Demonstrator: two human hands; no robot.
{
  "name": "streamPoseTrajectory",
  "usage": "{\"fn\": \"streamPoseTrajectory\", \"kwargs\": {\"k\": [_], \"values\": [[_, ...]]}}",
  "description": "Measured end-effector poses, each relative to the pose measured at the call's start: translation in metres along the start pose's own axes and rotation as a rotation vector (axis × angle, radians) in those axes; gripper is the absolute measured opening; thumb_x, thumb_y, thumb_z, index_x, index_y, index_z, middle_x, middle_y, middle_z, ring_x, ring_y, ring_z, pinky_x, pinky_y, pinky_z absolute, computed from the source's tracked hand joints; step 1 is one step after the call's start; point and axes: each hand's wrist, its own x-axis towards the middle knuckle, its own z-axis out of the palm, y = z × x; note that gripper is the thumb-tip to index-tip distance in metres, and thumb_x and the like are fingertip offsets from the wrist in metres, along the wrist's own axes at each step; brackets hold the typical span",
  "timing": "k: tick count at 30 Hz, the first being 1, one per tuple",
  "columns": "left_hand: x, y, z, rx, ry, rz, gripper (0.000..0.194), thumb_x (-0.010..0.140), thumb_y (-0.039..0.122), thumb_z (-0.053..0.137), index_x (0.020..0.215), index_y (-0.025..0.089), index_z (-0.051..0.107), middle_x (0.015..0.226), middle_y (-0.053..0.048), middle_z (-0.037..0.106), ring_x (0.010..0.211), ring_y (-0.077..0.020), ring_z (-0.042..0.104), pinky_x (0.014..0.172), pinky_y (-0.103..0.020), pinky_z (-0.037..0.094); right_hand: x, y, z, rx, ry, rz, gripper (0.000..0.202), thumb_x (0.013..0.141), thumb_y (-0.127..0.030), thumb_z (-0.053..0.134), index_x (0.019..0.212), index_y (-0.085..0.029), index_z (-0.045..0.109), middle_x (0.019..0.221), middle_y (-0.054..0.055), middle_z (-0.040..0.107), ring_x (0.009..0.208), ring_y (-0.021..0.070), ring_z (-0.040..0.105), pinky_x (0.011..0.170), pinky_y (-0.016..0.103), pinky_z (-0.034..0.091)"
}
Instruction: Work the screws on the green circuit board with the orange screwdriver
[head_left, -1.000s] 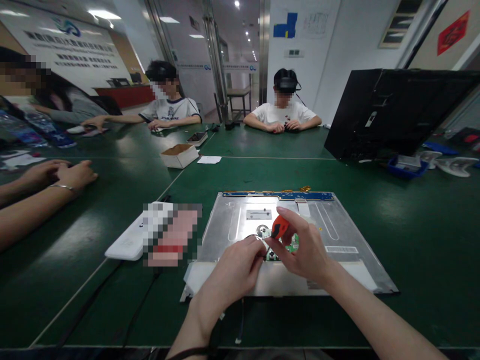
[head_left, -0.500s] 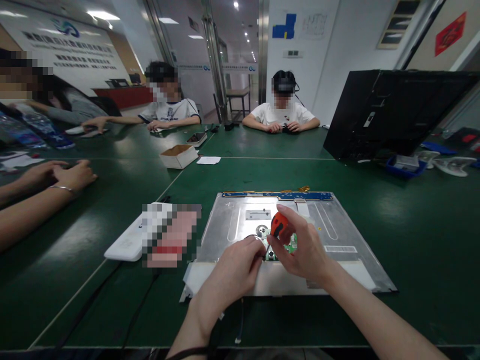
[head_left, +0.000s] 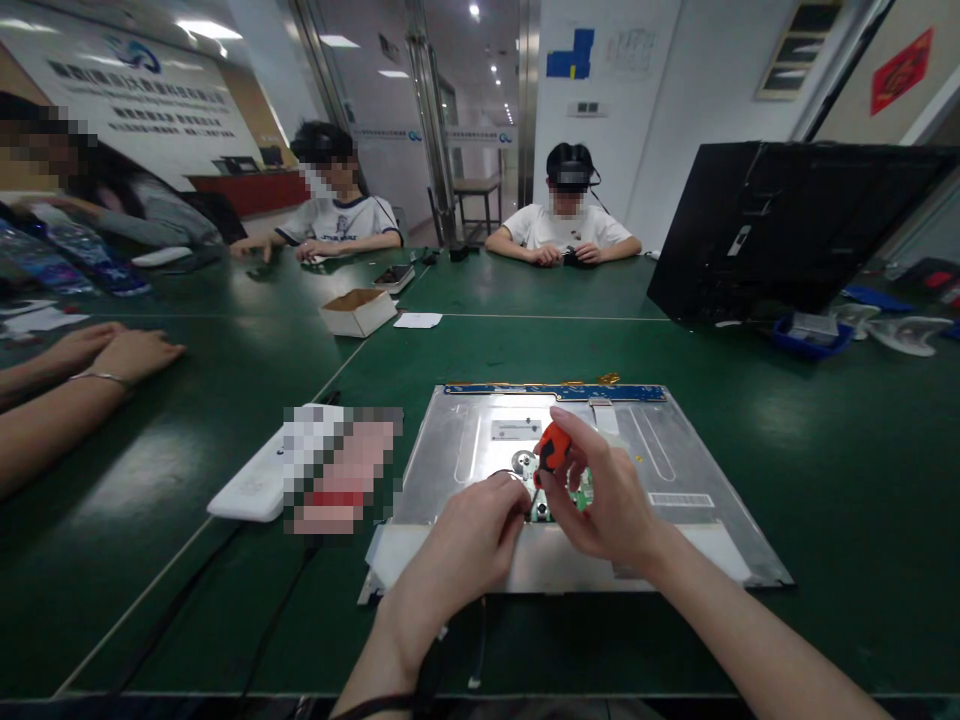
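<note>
Compared with half a second ago, the orange screwdriver has turned slightly in the right hand: its black patches sit differently, and more orange shows below the handle. The left hand has barely moved. To the left, a co-worker's hands now lie flatter on the green worktop, and farther off another co-worker's hand has drawn back toward the body.

The right fingers grip the screwdriver by its stubby handle, its thin shaft slanting down to the green circuit board. The left fingers are curled beside the shaft; I cannot tell whether they pinch anything, and the tip seems hidden behind them.

The board sits mid-panel. The metal panel lies flat on the worktop, silvery and shiny, with a blue strip along its far edge, a grey label and a barcode sticker.
</note>
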Motion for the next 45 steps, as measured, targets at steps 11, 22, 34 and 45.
{"fn": "streamPoseTrajectory", "kwargs": {"k": [11,22,34,45], "values": [[-0.0008,-0.0047,0.0039,0.008,0.029,0.022,0.019,0.087,0.006,0.049,0.093,0.019,0.062,0.095,-0.005,0.067,0.086,-0.0216,0.064,0.076,-0.031,0.049,0.0014,-0.0004,0.0026,-0.058,0.053,-0.011,0.055,0.096,-0.023,0.056,0.146,-0.025,0.034,0.087,0.001,0.067,0.051,0.0123,0.054,0.043,0.024,0.045],[-0.0011,0.0009,-0.0007,0.0,0.007,0.005,0.019,0.086,0.004,0.049,0.09,0.019,0.061,0.095,-0.006,0.066,0.086,-0.022,0.063,0.073,-0.03,0.048,0.0022,-0.001,-0.0001,-0.014,0.028,-0.02,0.059,0.093,-0.015,0.051,0.149,-0.019,0.032,0.082,0.001,0.066,0.053,0.0137,0.057,0.044,0.025,0.047],[-0.0014,0.0,-0.0005,-0.008,0.011,-0.009,0.021,0.087,0.005,0.049,0.096,0.019,0.062,0.097,-0.006,0.067,0.088,-0.0223,0.063,0.077,-0.031,0.049,0.0029,0.0001,0.0014,-0.062,0.043,-0.022,0.055,0.096,-0.022,0.056,0.146,-0.025,0.033,0.085,0.0,0.065,0.051,0.0115,0.052,0.043,0.023,0.044],[-0.0008,-0.0001,-0.001,0.011,-0.006,0.0,0.02,0.087,0.004,0.048,0.092,0.019,0.061,0.095,-0.006,0.066,0.086,-0.0215,0.062,0.075,-0.03,0.049,0.0038,-0.0024,-0.0018,-0.013,0.022,-0.024,0.061,0.092,-0.014,0.051,0.15,-0.022,0.031,0.086,0.002,0.066,0.056,0.0135,0.057,0.046,0.024,0.048]]}}
